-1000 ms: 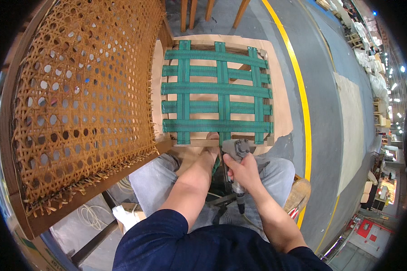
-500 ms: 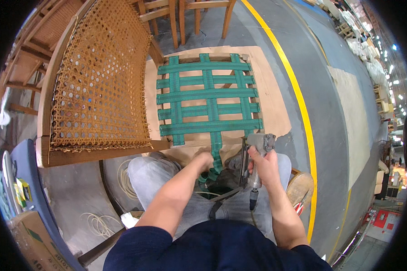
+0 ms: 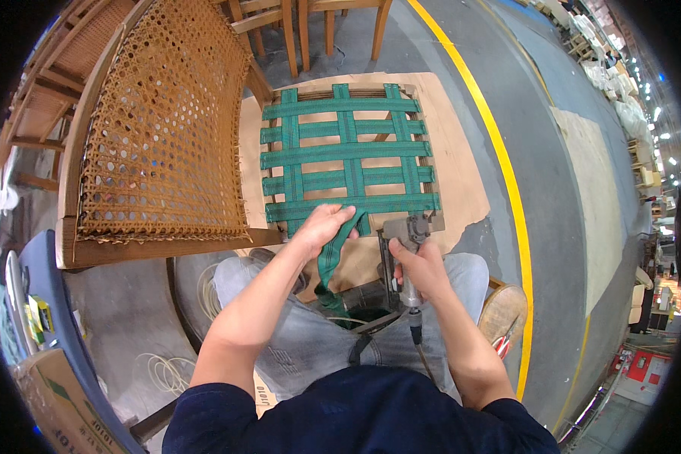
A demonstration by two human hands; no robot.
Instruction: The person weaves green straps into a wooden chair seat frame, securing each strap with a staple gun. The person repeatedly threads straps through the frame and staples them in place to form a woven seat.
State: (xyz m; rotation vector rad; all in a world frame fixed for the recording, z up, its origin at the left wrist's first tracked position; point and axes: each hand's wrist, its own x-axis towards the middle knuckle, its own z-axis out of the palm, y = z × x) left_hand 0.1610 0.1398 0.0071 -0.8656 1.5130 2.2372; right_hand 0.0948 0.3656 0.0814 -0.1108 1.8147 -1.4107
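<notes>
My left hand [image 3: 328, 225] pinches a loose length of green webbing strap [image 3: 328, 261] at the near edge of a chair seat. From the hand the strap hangs down between my knees. My right hand [image 3: 420, 267] grips a grey pneumatic staple gun [image 3: 405, 231] by its handle, just right of the strap and close to the seat frame's near edge. An air hose [image 3: 424, 354] runs from the handle's base. Green straps [image 3: 346, 154] cross over and under one another on the wooden seat frame. The cane chair back [image 3: 166, 129] stands to the left.
Under the seat lies brown cardboard [image 3: 461, 181]. A round wooden stool top [image 3: 502, 321] holding a red-handled tool is by my right knee. More wooden chairs [image 3: 348, 23] stand at the back. A yellow floor line [image 3: 492, 136] runs along the right; a cardboard box [image 3: 60, 401] sits lower left.
My left hand has risen to the seat's near edge, bringing the strap up with it and folding it there. The staple gun in my right hand has shifted left toward the strap.
</notes>
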